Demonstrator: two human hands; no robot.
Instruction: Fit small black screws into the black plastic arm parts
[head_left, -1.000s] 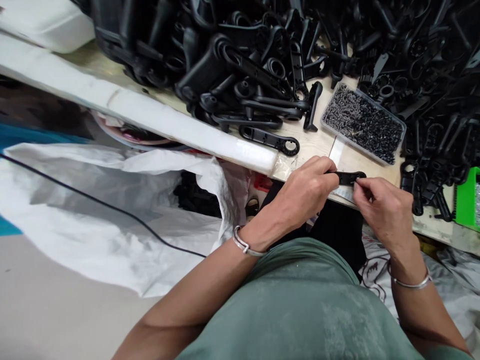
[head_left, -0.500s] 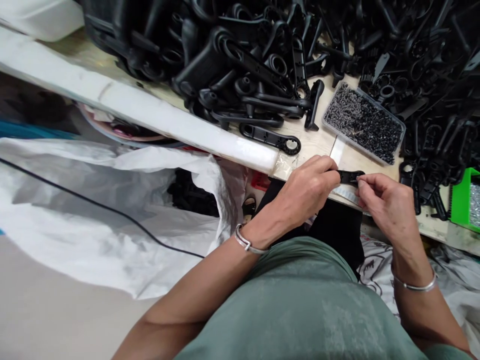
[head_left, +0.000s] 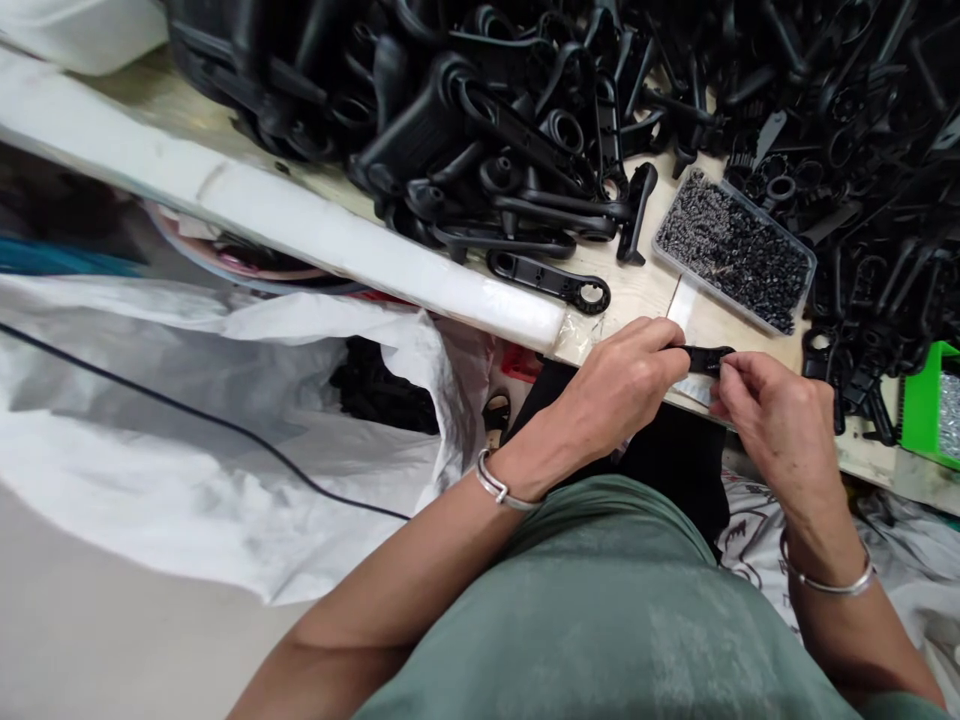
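Closed around one end of a black plastic handle part, my left hand holds it at the bench's front edge. My right hand pinches at the other end of that part, thumb and forefinger together; whether a tiny piece sits between them is hidden. Another black handle with a ring end lies on the bench to the left of my hands. Beyond them stands a clear plastic box full of small dark pieces.
Heaped black plastic parts cover the back of the bench. A green bin with shiny small pieces stands at the right. White padding runs along the bench's left edge. Below it hangs an open white sack with black parts inside.
Both hands stay on the handle part in nearly the same pose. The bench and its things sit slightly further right in view.
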